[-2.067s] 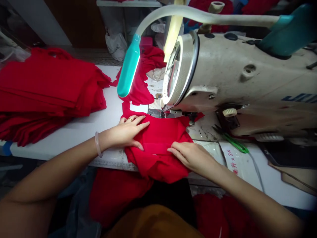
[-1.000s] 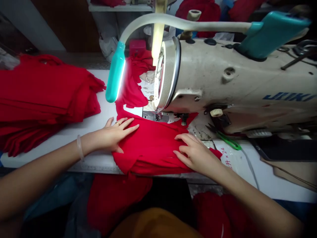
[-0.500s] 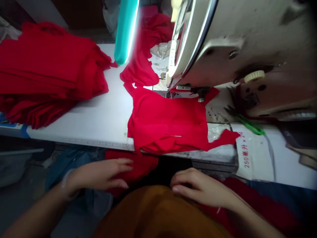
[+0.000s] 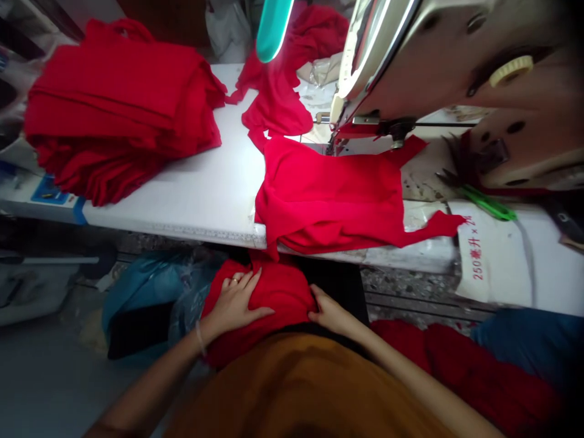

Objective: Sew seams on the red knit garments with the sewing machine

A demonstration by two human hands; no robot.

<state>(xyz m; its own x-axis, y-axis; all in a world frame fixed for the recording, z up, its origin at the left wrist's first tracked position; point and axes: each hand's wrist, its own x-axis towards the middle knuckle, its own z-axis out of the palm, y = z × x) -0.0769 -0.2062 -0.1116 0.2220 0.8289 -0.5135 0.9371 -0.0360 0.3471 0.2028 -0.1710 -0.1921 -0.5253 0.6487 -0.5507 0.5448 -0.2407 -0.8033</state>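
Below the table edge, my left hand lies flat with spread fingers on a bunched red knit cloth in my lap. My right hand rests at that cloth's right edge, against my mustard-brown top. A flat red knit garment piece lies on the white sewing table, its far corner by the presser foot of the sewing machine. A narrow fold of it hangs over the table's front edge toward the lap cloth. Neither hand touches the table.
A tall stack of folded red cloth fills the table's left side. Crumpled red cloth lies behind the needle. Green-handled scissors lie right, near a printed white sheet. A teal lamp head hangs above. A blue bag sits below.
Both hands have left the red piece on the table and dropped below its edge onto the lap cloth. The red piece now lies flat, and the view has tilted downward.
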